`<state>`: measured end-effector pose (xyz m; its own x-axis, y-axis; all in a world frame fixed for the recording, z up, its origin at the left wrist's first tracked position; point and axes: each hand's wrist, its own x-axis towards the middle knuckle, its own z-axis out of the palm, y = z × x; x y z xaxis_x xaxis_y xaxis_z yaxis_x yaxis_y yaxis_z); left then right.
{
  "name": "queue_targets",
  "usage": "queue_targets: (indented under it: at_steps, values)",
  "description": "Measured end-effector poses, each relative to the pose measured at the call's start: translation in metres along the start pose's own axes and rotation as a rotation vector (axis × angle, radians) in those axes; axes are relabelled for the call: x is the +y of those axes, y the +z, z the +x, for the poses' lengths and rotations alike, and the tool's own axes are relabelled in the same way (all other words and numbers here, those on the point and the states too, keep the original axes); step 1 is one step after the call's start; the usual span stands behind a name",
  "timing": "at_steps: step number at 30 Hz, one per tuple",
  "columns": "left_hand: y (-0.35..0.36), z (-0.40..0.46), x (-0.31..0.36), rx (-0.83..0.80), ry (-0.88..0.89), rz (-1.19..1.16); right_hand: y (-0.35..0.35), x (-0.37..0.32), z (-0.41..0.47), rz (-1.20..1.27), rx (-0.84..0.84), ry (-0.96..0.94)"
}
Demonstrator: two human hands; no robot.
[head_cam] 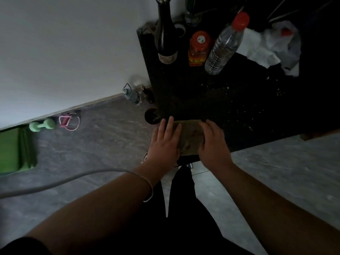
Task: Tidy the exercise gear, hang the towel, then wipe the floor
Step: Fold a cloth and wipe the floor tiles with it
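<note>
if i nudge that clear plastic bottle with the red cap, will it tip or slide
The clear bottle would probably tip rather than slide: it is tall and narrow. It looks mostly empty, so likely light and easy to knock. If it falls, its round body could roll on the dark counter toward the red-lidded jar beside it.

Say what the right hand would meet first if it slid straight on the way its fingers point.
Probably nothing soon: the right hand, flat on the tan folded cloth, points across bare black speckled tabletop. Further on, likely the clear plastic red-capped bottle, though depth is uncertain.
</note>
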<state>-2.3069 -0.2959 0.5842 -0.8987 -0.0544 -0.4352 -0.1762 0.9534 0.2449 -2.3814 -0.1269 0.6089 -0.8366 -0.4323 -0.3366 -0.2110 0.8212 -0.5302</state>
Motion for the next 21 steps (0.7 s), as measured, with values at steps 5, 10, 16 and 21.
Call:
queue_targets:
  at_steps: [5,10,16,21]
  values:
    - [0.013,-0.002,-0.010,-0.045,0.085,0.008,0.019,0.010,-0.001,-0.404,-0.204,-0.343]
    - [0.025,-0.001,-0.004,-0.039,0.054,-0.039,0.020,0.031,0.004,-0.536,-0.287,-0.307]
    - [0.034,-0.014,0.020,-0.030,-0.041,-0.051,0.010,0.039,-0.004,-0.529,-0.332,-0.317]
    - [0.024,-0.011,0.022,0.038,-0.039,-0.040,0.006,0.027,0.001,-0.485,-0.225,-0.357]
